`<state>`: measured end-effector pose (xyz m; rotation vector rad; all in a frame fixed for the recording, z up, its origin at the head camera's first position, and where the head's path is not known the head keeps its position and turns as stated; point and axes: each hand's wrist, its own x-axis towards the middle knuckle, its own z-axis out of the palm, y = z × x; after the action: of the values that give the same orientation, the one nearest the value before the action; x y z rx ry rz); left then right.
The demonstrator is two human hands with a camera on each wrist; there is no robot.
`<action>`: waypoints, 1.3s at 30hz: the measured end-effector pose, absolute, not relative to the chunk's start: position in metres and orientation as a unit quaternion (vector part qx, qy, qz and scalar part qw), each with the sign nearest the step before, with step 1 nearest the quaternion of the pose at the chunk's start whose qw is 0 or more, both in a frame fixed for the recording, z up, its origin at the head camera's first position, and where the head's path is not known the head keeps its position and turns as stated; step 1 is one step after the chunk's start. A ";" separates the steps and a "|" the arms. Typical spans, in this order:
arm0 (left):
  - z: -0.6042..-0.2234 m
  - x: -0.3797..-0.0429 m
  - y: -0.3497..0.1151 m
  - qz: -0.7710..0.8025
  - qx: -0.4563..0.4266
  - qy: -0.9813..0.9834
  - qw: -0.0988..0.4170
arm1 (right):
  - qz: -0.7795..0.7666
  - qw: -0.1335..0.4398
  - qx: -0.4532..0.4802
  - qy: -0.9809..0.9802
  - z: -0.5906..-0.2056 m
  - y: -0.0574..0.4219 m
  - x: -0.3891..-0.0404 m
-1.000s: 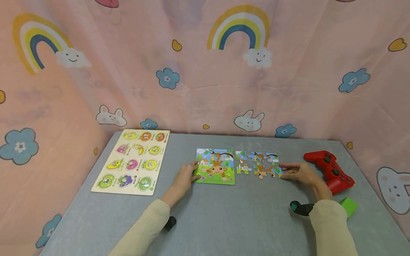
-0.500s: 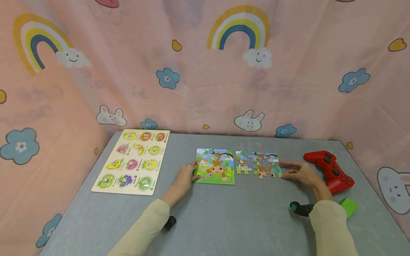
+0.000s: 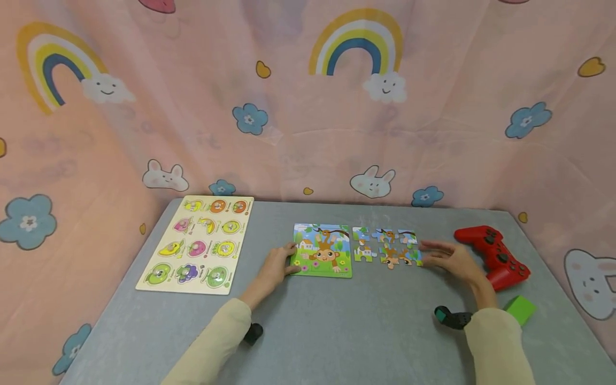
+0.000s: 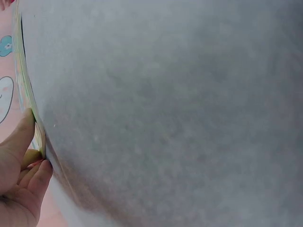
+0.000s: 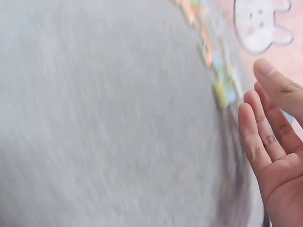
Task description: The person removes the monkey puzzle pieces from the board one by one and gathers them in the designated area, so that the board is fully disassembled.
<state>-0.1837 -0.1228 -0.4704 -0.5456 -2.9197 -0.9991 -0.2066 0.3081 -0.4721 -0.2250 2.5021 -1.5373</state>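
A square monkey jigsaw puzzle (image 3: 323,250) lies flat on the grey table, its picture facing up. At its left edge and near corner my left hand (image 3: 276,266) pinches it between thumb and fingers; the left wrist view shows the fingertips (image 4: 31,115) against its thin edge. To the right of the puzzle lie several loose jigsaw pieces (image 3: 390,256) in two rows. My right hand (image 3: 452,260) is just beyond their right end, its fingers extended. A small gap separates the right fingertips from the last piece (image 5: 226,92) in the right wrist view.
A board of fruit pictures (image 3: 197,245) lies at the table's left. On the right are a red game controller (image 3: 495,258) and a green block (image 3: 520,310). A pink patterned curtain (image 3: 298,155) hangs behind the table.
My right hand's fingers have come slightly away from the right end of the loose pieces and spread a little. My left hand stays at the puzzle, and the view shifts slightly.
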 end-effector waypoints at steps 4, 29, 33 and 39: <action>-0.469 -0.184 -0.124 -0.318 -0.171 -0.932 0.003 | -0.551 0.072 -0.100 0.825 -0.468 0.294 -0.203; -0.463 -0.189 -0.131 -0.300 -0.180 -0.935 -0.063 | -0.636 0.094 -0.152 0.751 -0.478 0.189 -0.201; -0.462 -0.190 -0.131 -0.296 -0.182 -0.935 -0.066 | -0.644 0.104 -0.156 0.741 -0.477 0.171 -0.202; -0.462 -0.192 -0.130 -0.308 -0.170 -0.933 -0.071 | -0.656 0.119 -0.167 0.727 -0.476 0.147 -0.205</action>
<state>-0.1917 -0.1301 -0.4622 -0.5582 -3.0736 -1.0144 -0.2049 0.1472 -0.4765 -0.4888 2.1240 -1.9170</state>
